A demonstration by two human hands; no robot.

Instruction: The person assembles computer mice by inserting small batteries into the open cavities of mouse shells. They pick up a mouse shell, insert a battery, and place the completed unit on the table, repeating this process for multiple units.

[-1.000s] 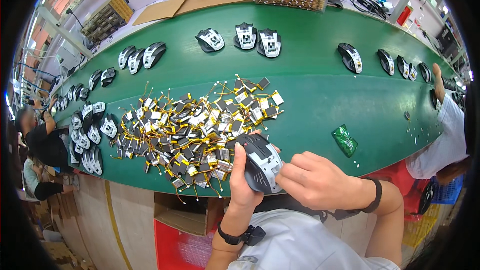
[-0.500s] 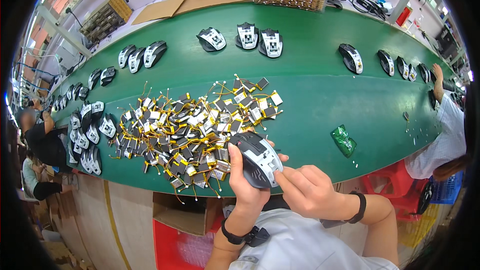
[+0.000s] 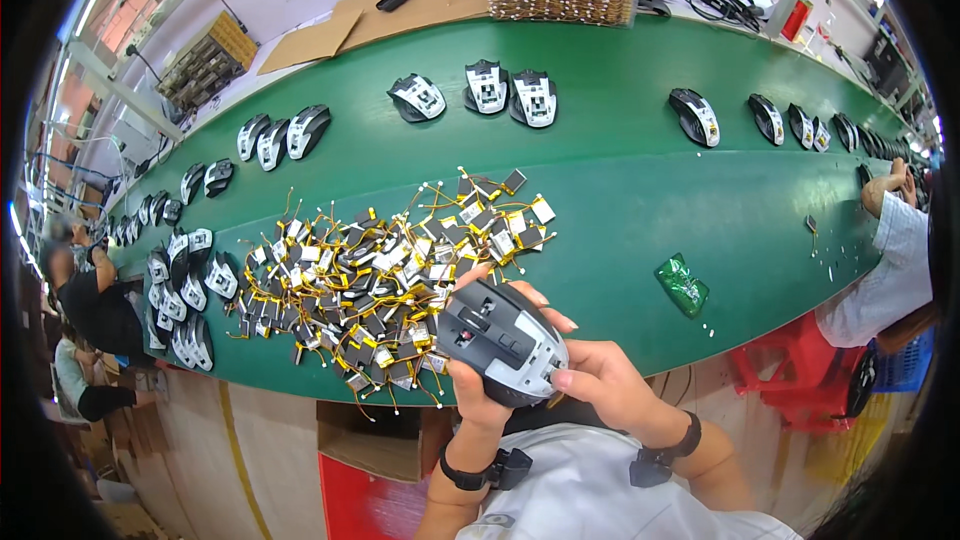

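My left hand (image 3: 480,402) is wrapped round a black and grey computer mouse (image 3: 490,330), held tilted at the table's near edge. Its top faces up, showing the scroll wheel and a light grey rear part with openings. At that rear end, my right hand (image 3: 608,385) presses its thumb on the grey part, its other fingers curled along the side and partly hidden. A bit of yellow shows below the mouse there, too small to make out. Just left of the mouse lies a heap of small battery packs (image 3: 375,285) with yellow tape and thin wires.
More mice (image 3: 535,98) stand in groups along the green table (image 3: 600,190), with a cluster (image 3: 180,285) at the left. A green packet (image 3: 682,285) lies to the right. Other people (image 3: 880,270) sit at both ends. A cardboard box (image 3: 375,440) is below the near edge.
The mouse has turned in my left hand, so its buttons and wheel now face up more. My right hand has shifted with it, its thumb now on the rear. The view has moved slightly.
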